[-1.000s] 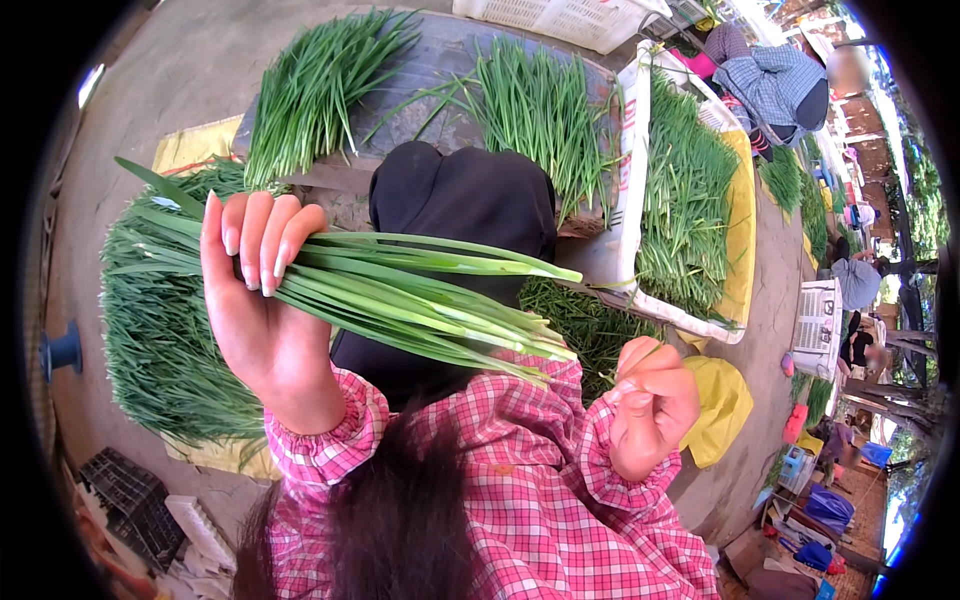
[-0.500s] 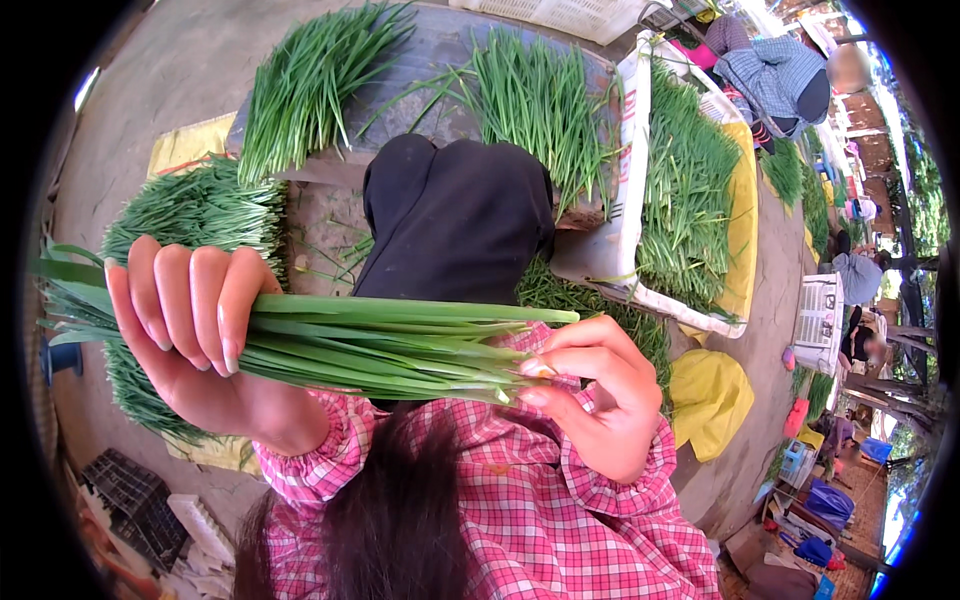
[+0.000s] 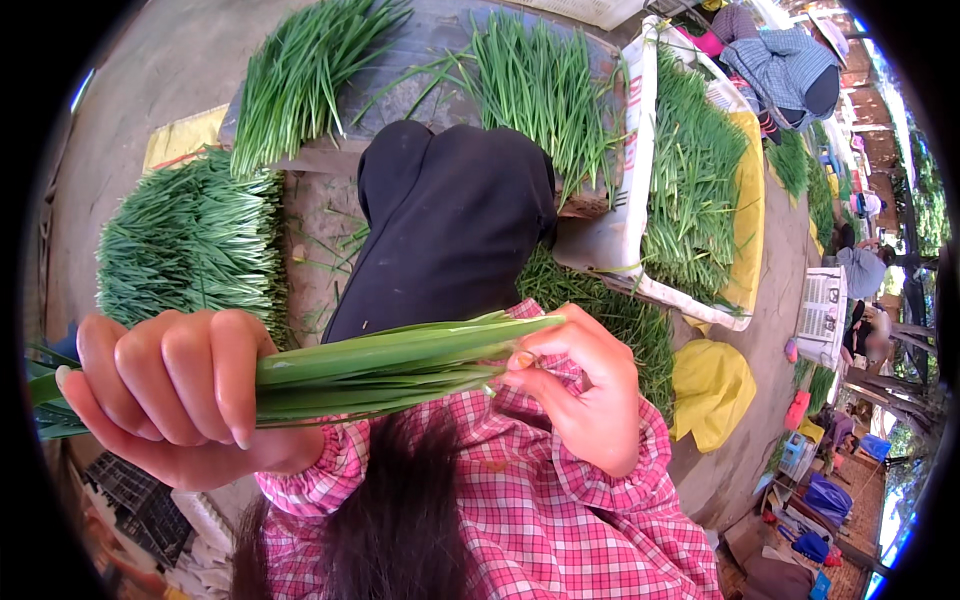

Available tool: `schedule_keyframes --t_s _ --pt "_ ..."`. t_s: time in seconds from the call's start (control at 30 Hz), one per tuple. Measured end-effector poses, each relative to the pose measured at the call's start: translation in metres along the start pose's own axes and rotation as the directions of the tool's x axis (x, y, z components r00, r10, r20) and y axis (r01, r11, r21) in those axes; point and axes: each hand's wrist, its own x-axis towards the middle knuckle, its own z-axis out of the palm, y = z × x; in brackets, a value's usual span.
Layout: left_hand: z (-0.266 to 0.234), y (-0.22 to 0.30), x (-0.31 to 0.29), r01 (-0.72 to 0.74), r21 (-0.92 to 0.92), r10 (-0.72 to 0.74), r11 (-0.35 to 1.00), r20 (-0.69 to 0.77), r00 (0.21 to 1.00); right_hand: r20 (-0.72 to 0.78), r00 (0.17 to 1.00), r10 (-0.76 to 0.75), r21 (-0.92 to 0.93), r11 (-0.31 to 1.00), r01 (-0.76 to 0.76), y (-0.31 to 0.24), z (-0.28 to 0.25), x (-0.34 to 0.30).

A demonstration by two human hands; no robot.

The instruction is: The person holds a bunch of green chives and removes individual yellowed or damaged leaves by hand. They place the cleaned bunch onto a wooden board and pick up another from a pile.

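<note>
My left hand (image 3: 185,395) is closed around a bunch of long flat green leaves (image 3: 390,365) that lies level across the view, close to the camera. My right hand (image 3: 575,385) pinches the right end of that bunch with thumb and fingertips. Both wrists wear pink checked sleeves (image 3: 560,520). My legs in black trousers (image 3: 450,225) stretch away below the bunch. Dark hair hangs at the lower middle.
Heaps of the same green leaves lie around: one at the left (image 3: 190,240), two at the back (image 3: 310,70) (image 3: 540,85), one on a white sack (image 3: 695,175) at the right. A yellow cloth (image 3: 715,385) lies at the right. Other people sit further right (image 3: 785,65).
The bunch has dropped lower and closer to me and now lies level. My right hand has come up from my lap and taken hold of its right end.
</note>
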Motion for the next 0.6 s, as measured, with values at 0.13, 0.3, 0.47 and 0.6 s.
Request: schedule_keyframes --t_s 0.13,0.3,0.47,0.6 --pt "0.002 -0.006 0.002 0.038 0.045 -0.04 0.998 0.043 0.998 -0.009 1.0 -0.028 -0.059 0.998 0.027 0.008 0.005 0.001" --pt "0.004 -0.01 0.001 0.04 0.129 -0.05 0.991 0.077 0.996 -0.14 0.984 -0.109 -0.22 0.972 0.077 0.009 0.014 0.0" --pt "0.006 -0.017 -0.001 0.009 0.186 -0.022 0.982 0.071 0.997 -0.271 0.949 -0.161 -0.31 0.948 0.072 0.014 0.024 -0.001" --pt "0.007 -0.021 -0.002 -0.025 0.251 -0.008 0.968 0.13 0.991 -0.23 0.973 -0.003 -0.083 0.996 -0.016 0.014 0.023 -0.003"
